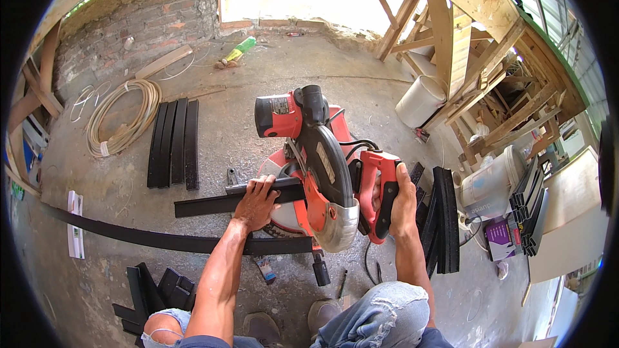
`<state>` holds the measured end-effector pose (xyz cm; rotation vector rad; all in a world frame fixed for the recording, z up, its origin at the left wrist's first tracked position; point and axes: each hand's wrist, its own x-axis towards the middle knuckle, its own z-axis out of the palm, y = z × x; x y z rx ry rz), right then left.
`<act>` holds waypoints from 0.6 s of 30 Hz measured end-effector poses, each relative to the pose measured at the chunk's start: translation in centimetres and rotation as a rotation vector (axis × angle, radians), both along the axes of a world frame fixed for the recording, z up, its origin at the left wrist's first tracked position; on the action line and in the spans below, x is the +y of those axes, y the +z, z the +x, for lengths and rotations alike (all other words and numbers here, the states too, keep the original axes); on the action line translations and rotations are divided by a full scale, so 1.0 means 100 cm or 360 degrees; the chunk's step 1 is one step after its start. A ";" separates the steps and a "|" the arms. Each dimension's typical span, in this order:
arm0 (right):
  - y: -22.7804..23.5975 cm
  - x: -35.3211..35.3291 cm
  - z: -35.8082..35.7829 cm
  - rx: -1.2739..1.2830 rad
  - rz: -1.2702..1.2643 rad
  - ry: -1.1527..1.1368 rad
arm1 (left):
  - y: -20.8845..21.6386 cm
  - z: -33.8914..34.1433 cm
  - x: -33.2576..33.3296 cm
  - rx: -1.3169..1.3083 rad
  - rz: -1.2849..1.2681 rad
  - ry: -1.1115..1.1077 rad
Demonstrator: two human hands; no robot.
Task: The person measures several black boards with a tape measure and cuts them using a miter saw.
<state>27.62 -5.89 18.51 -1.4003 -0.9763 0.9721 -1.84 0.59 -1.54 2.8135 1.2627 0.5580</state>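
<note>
A red and black miter saw (332, 161) sits on the floor in front of me, its silver-grey blade guard (342, 229) toward my knees. My right hand (404, 205) is wrapped round the saw's red and black handle (375, 187). With my left hand (256, 203) I hold a short black profile bar (205, 205) against the saw's fence, fingers over its top. The bar's right end disappears behind the saw head. Nearer to me, a long black strip (155, 238) runs from the far left to beneath the saw's front, passing under my left wrist. The blade itself is hidden.
Black bars (174, 145) lie in a row at left, beside coiled hose (126, 119). More black pieces (445, 219) lie right of the saw, others (161, 290) by my left knee. A green bottle (242, 48), white buckets (420, 100) and stacked timber stand farther off.
</note>
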 end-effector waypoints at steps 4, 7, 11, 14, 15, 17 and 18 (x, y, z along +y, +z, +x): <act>-0.002 0.000 0.001 0.0033 0.0009 0.0009 | 0.001 0.000 0.000 0.0028 0.0005 0.0014; -0.003 -0.001 0.001 0.0046 0.0008 0.0008 | 0.001 0.001 -0.001 0.0032 0.0022 0.0019; -0.005 -0.001 0.002 0.0098 -0.0003 0.0011 | 0.001 0.000 0.000 0.0017 0.0034 0.0008; -0.006 -0.001 0.003 0.0104 -0.0003 0.0010 | 0.001 0.001 0.000 -0.0071 0.0045 -0.0030; -0.005 -0.001 0.003 0.0102 -0.0003 0.0009 | 0.001 0.001 0.001 -0.0076 0.0037 -0.0029; -0.005 -0.002 0.002 0.0077 -0.0003 0.0010 | 0.001 0.001 0.001 -0.0082 0.0029 -0.0030; -0.005 -0.002 0.002 0.0077 -0.0003 0.0010 | 0.001 0.001 0.001 -0.0085 0.0023 -0.0031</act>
